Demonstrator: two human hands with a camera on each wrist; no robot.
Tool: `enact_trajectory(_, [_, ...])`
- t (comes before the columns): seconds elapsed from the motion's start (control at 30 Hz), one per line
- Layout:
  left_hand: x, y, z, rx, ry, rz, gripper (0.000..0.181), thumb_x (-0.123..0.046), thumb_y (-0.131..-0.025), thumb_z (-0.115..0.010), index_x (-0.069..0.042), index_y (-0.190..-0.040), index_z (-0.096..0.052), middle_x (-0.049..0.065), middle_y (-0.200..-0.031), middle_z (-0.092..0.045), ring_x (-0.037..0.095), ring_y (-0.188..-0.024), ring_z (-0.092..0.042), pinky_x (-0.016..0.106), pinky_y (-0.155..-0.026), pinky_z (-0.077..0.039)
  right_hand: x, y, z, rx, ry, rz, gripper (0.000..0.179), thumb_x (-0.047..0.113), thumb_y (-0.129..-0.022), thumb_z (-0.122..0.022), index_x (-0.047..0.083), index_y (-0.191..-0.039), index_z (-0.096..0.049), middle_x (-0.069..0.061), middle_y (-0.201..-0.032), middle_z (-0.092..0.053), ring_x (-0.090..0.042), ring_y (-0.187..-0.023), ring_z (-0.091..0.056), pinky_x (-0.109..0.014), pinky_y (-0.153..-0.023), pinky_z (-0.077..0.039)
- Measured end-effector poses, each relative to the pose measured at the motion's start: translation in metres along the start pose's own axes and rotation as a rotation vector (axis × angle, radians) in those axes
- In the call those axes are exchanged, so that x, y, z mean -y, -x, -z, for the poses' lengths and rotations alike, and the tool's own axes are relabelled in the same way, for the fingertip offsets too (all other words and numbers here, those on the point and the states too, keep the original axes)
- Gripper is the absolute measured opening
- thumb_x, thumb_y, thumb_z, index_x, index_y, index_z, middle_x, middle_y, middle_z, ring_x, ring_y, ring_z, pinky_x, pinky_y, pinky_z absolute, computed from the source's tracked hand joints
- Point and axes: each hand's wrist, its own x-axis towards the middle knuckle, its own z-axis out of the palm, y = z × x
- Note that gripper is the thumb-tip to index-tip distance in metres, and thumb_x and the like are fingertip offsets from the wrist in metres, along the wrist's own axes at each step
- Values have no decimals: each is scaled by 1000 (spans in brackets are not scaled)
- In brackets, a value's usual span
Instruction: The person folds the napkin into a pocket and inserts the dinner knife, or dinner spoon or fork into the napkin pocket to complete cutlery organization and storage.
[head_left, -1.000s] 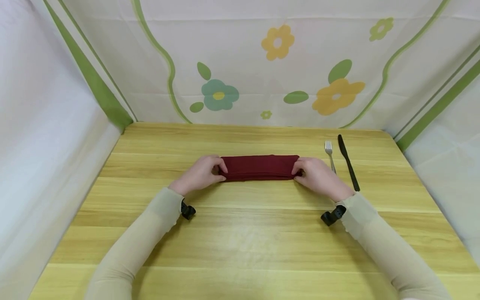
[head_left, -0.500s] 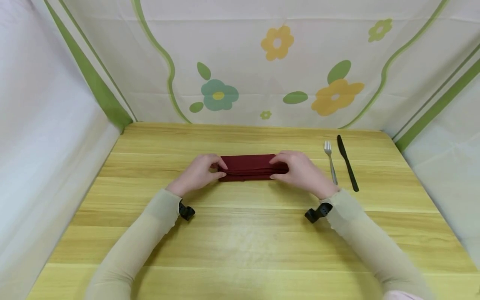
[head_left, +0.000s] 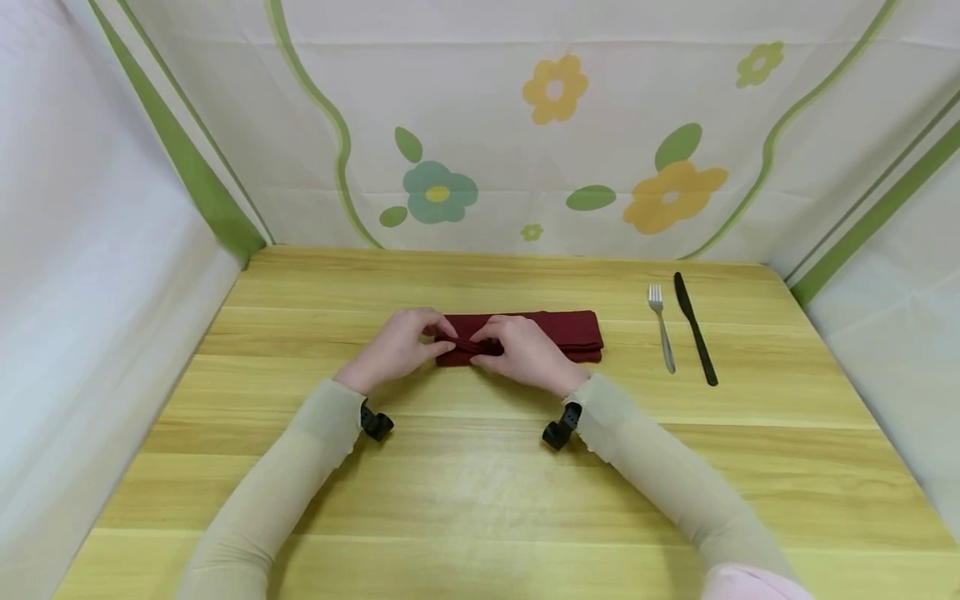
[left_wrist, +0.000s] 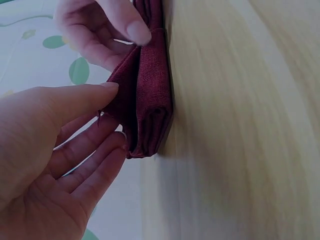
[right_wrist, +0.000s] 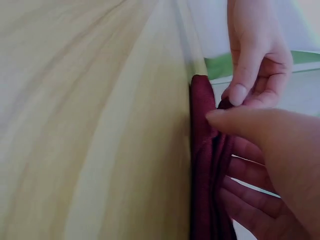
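Note:
A dark red cloth napkin, folded into a long flat strip, lies across the table. At its left end my left hand pinches a raised top layer between thumb and fingers. Close beside it, my right hand pinches the front folds a little in from that end. In the left wrist view the lifted flap stands away from the stacked folds. The right wrist view has my right thumb on the cloth, near the left fingertips. The napkin's right end lies flat, untouched.
To the right of the napkin lie a silver fork and a black knife, handles toward me. The wooden table meets a white flowered curtain at the back, with white cloth on both sides.
My right hand has let go of the napkin's right end and moved left along its front edge to near my left hand. The left hand stays at the left end.

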Motion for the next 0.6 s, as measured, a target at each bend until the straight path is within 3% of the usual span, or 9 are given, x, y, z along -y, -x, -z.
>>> enact_trajectory(0.17, [1,-1,0,-31,45,13,15,-15,-95,-75,-10,-109,-77,1,-104,-73,16,-97,-67,38,-88,-54,0,-5,-4,-57,39,3,17,23,-95,-75,12,-108,-80,0,-101,-74,-12,-90,-68,-31,-80,-55])
enact_trajectory(0.27, [2,0,0,-65,83,13,27,-17,-95,-76,-7,-119,-72,6,-109,-72,20,-102,-66,41,-92,-53,-2,-6,-3,-70,27,-18,17,22,-97,-73,11,-108,-80,-1,-103,-75,-13,-91,-69,-33,-80,-56])
enact_trajectory(0.43, [1,2,4,-131,115,16,49,-17,-91,-81,-3,-134,-62,14,-122,-67,28,-111,-62,46,-98,-49,-12,-6,-2,-93,-90,-96,16,21,-98,-72,12,-109,-79,1,-101,-75,-10,-87,-70,-33,-77,-56])
enact_trajectory(0.6, [2,5,7,-136,105,24,45,-17,-89,-82,-5,-130,-65,11,-124,-67,30,-116,-60,48,-101,-47,-22,-6,1,-97,-265,-187,15,19,-100,-69,9,-109,-76,1,-96,-74,-11,-82,-69,-32,-74,-56])
